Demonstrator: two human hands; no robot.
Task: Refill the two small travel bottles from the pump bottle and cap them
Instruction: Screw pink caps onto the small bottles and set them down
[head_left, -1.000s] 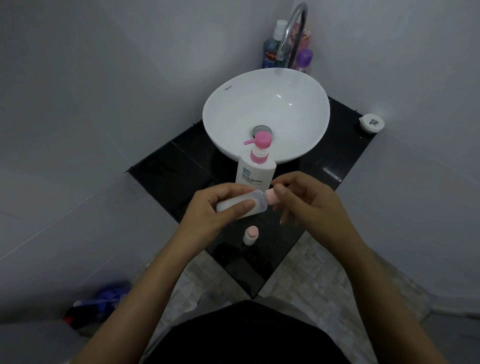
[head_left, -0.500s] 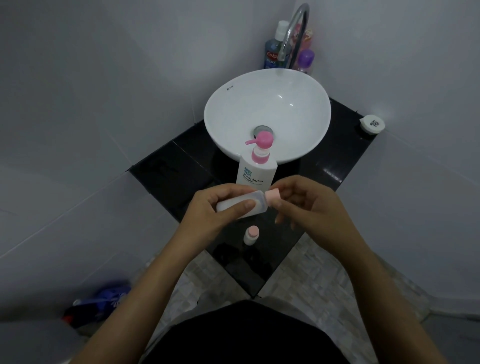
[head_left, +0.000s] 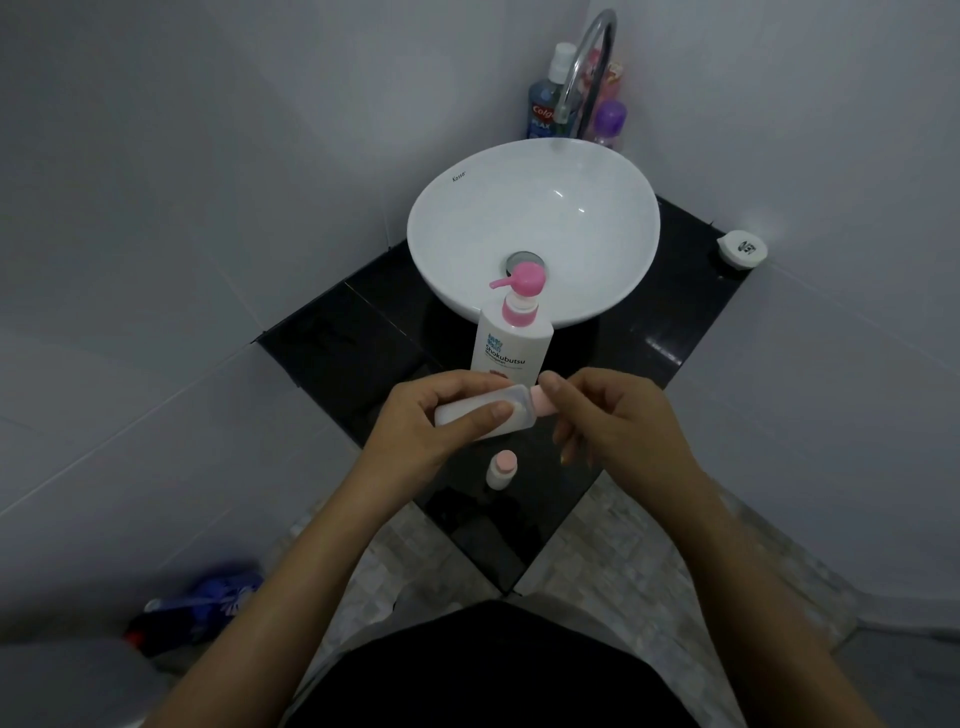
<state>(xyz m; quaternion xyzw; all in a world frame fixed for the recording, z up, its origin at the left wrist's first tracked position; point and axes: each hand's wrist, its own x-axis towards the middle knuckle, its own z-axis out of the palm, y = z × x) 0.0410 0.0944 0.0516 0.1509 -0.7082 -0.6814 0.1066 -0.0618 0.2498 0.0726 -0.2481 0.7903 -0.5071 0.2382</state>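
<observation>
My left hand (head_left: 431, 421) grips a small translucent travel bottle (head_left: 511, 413), held on its side above the black counter (head_left: 337, 343). My right hand (head_left: 618, 415) pinches that bottle's pink cap (head_left: 540, 401) between thumb and fingers. Just behind my hands stands the white pump bottle (head_left: 511, 338) with a pink pump head. A second small travel bottle (head_left: 501, 470) with its pink cap on stands upright on the counter below my hands.
A white basin (head_left: 535, 228) sits on the counter behind the pump bottle, under a chrome tap (head_left: 582, 67). Several toiletry bottles (head_left: 545, 98) stand in the back corner. A small white round container (head_left: 743, 249) lies at the counter's right corner. A blue object (head_left: 208, 603) lies on the floor at left.
My right thumb and fingers have shifted slightly around the pink cap. The bottle and my left hand stay almost where they were.
</observation>
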